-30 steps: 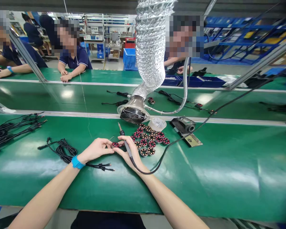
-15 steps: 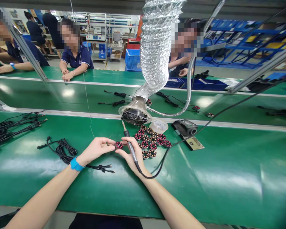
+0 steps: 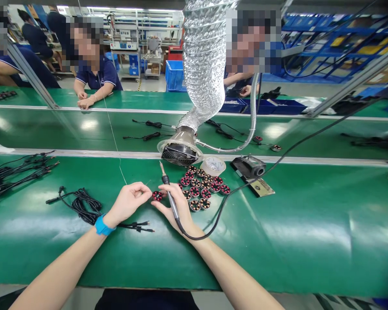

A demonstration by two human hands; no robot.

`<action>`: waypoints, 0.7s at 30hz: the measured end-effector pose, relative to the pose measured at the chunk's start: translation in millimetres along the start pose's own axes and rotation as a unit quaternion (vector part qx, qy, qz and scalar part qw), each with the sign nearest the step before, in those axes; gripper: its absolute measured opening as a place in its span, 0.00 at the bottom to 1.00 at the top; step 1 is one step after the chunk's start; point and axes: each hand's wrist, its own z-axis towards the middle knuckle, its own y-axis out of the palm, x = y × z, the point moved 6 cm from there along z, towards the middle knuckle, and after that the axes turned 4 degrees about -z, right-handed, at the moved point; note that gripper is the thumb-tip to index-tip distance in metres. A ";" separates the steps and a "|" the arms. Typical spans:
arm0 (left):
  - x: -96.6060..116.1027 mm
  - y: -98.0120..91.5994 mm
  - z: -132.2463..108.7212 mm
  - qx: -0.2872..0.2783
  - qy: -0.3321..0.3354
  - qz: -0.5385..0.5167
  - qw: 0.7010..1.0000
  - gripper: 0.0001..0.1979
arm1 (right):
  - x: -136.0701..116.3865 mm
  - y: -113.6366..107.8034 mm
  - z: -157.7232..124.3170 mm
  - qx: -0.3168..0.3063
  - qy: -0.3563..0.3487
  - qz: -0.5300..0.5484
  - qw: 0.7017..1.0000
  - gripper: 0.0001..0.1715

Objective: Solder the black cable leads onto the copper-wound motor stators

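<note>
My left hand, with a blue wristband, pinches one side of a small red-and-black round wound part. My right hand holds the part's other side between thumb and fingertip while gripping a black soldering iron, its tip pointing up and away. A thin solder wire hangs from above toward my left hand. Several similar round parts lie grouped on the green mat just right of my hands.
A silver fume duct with a fan mouth hangs just behind the parts, beside a tape roll and an iron stand. Black cables lie at left. People sit across the green conveyor.
Both hands stay closed on the round part and the iron. Only the view has shifted a little; the hands have barely moved.
</note>
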 end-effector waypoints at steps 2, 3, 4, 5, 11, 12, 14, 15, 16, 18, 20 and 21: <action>-2.4 -5.2 0.8 0.028 -0.021 -0.049 0.998 0.12 | -0.4 -0.9 -0.4 0.006 -0.006 -0.015 1.000 0.30; -3.9 -8.2 0.9 0.048 -0.030 -0.057 0.997 0.13 | -0.6 -1.2 -0.8 0.007 -0.012 -0.024 1.000 0.30; -5.6 -10.5 0.9 0.065 -0.039 -0.052 0.996 0.13 | -0.9 -1.3 -1.2 0.007 -0.018 -0.034 0.999 0.30; -7.3 -11.0 0.9 0.073 -0.047 -0.040 0.995 0.15 | -1.2 -1.2 -1.7 0.005 -0.025 -0.043 0.999 0.29; -20.7 12.9 2.2 -0.007 -0.083 0.028 0.996 0.18 | -7.1 1.6 -4.2 -0.002 -0.072 -0.097 0.993 0.24; -21.5 15.7 2.6 -0.011 -0.081 0.029 0.996 0.18 | -8.3 3.1 -4.5 -0.007 -0.079 -0.108 0.991 0.24; -22.2 19.3 3.5 -0.014 -0.075 0.022 0.997 0.17 | -9.7 6.5 -4.9 -0.019 -0.083 -0.126 0.988 0.23; -22.3 20.4 3.8 -0.016 -0.074 0.016 0.997 0.16 | -9.7 8.0 -4.9 -0.023 -0.081 -0.131 0.988 0.23; -22.4 21.0 4.1 -0.018 -0.074 0.008 0.997 0.15 | -9.1 9.4 -5.0 -0.026 -0.077 -0.133 0.988 0.24; -22.9 20.9 4.5 -0.021 -0.077 -0.006 0.997 0.13 | -5.7 11.8 -5.0 -0.030 -0.063 -0.126 0.990 0.25; -24.0 20.3 5.2 -0.026 -0.080 -0.012 0.996 0.13 | 0.5 14.2 -5.1 -0.034 -0.044 -0.112 0.992 0.27; -24.8 19.7 5.7 -0.029 -0.081 -0.010 0.996 0.13 | 4.4 15.4 -5.2 -0.037 -0.032 -0.103 0.994 0.28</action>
